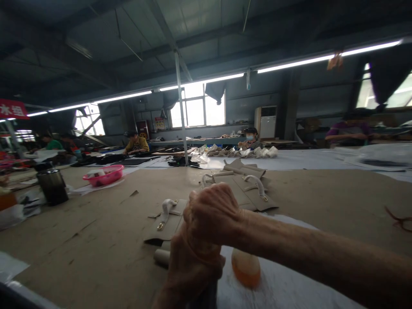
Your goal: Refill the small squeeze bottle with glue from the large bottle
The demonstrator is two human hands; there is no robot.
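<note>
My right hand (pixel 214 212) is a closed fist, stacked on top of my left hand (pixel 195 262). My left hand is curled too, its fingers wrapped round something hidden. A dark shape shows under the left hand at the bottom edge, too dim to name. Just right of the hands, a rounded container with orange contents (pixel 246 268) stands on a white sheet (pixel 277 283). Behind them lie beige bag panels (pixel 175 221) with pale buckled straps (pixel 166 210). More such panels (pixel 240 189) with straps lie farther back.
Brown paper covers the table (pixel 80 249). A pink basin (pixel 103 175) and a dark, lidded flask-like container (pixel 53 186) stand at left. Co-workers sit beyond, one in a yellow top (pixel 137 143). A thin post (pixel 181 116) rises at the table's far side.
</note>
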